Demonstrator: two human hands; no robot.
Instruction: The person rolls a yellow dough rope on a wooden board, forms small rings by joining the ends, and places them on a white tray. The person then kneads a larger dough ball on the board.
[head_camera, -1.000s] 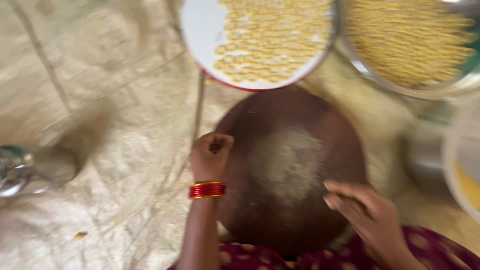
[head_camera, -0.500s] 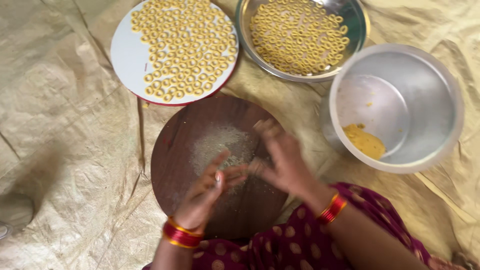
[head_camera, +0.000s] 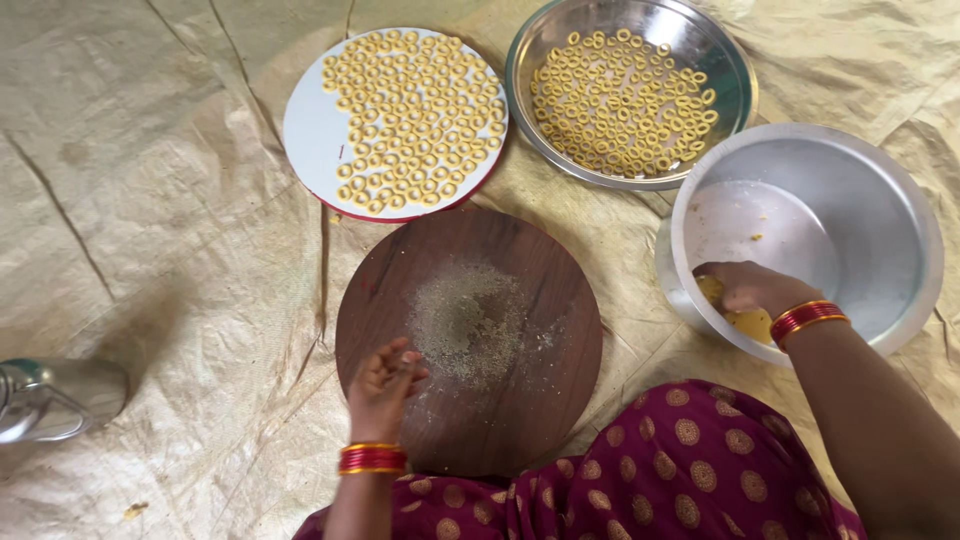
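Right hand: reaches down into the deep round steel pot at the right of the view. Fingers curled together on the lump of yellow dough lying at the pot's near inner wall; whether the dough is gripped or only touched cannot be told. Red and gold bangles sit on this wrist, level with the pot's rim.

Left hand: rests over the near left edge of the round dark brown wooden board. Fingers loosely bent and drawn together; anything held between them is too small to make out. A matching set of red and gold bangles is on this wrist.

Board: lies flat on the floor directly before the person, with a patch of pale powdery dusting at its centre. It is just beside the steel pot, not touching it.

Beyond the board: a round white plate with a red rim, covered with small yellow dough rings laid in rows. To its right, touching or nearly so, a shallow round steel tray carries more of the same rings.

Floor covering: a creased beige woven sheet. A steel vessel lies at the far left edge, well apart from both hands.

Person's lap, in maroon cloth with gold dots, fills the bottom of the view.
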